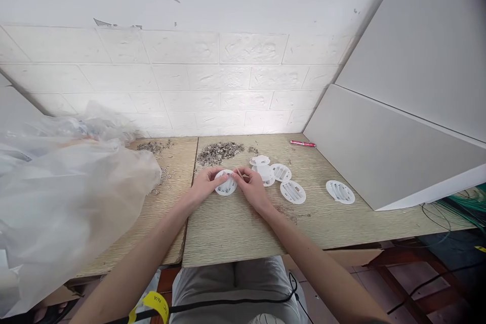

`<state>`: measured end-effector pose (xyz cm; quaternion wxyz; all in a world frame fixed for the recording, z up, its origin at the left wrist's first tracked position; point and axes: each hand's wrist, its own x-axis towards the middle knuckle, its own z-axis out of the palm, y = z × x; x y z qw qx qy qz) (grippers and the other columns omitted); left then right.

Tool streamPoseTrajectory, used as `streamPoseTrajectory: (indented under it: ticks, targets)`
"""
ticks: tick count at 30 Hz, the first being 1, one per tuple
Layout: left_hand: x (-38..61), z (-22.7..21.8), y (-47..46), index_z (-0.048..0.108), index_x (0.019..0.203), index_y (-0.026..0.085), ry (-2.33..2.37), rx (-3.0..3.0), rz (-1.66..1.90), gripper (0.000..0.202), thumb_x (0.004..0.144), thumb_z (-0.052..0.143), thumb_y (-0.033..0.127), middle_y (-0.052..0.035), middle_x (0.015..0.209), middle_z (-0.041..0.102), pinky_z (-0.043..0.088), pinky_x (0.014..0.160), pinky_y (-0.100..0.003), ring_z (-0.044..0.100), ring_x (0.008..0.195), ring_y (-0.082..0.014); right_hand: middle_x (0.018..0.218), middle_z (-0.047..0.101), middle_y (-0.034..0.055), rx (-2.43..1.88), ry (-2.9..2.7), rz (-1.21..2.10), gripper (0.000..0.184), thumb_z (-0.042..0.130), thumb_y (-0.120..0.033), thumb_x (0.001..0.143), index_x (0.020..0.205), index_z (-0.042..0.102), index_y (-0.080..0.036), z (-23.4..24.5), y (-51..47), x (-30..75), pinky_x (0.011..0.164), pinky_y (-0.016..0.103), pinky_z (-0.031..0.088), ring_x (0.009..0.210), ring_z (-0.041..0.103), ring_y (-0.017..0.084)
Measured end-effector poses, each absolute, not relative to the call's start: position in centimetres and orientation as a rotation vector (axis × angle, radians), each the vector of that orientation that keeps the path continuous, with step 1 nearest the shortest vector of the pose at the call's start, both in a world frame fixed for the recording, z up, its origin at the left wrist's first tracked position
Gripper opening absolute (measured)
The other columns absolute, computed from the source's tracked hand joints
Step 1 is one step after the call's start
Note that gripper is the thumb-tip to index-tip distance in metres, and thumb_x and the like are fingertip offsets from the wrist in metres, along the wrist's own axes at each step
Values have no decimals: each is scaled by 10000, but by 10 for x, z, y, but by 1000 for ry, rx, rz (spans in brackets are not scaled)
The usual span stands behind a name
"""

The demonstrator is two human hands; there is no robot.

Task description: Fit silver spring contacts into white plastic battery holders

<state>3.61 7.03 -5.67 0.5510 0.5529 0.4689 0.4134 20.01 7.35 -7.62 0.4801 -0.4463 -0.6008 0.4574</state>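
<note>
A round white slotted plastic disc (227, 188) is held just above the table, tilted towards me. My left hand (206, 184) grips it from the left, thumb on its face and fingers behind. At the disc's upper right edge, my right hand (251, 186) is closed in a pinch. Something thin and pale shows between its fingers, too small to name. Small dark marks, possibly metal pieces, lie in the disc's slots. Behind the hands is a heap of small metal pieces (220, 153). Beside my right hand, several similar discs (293, 192) lie on the table, some stacked.
A large translucent plastic bag (76, 187) covers the left side. More metal pieces (154, 147) lie beside it. A red pen (302, 144) rests at the back, and a lone disc (340, 192) lies near the grey panel (402, 147). Green wires (455, 207) are at far right.
</note>
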Motion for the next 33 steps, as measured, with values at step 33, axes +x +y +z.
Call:
streamPoseTrajectory:
  ticks: [33]
  targets:
    - [36,-70,76,720,978,141,1061,1365,1001,370,742,702,426,-87,888,723,527,563,-280,639,716,-181,883,645,65,-1313,-1644,635,173,535,-323,862,894,622,-177,-76,66,212,657,326,451,704,574,179]
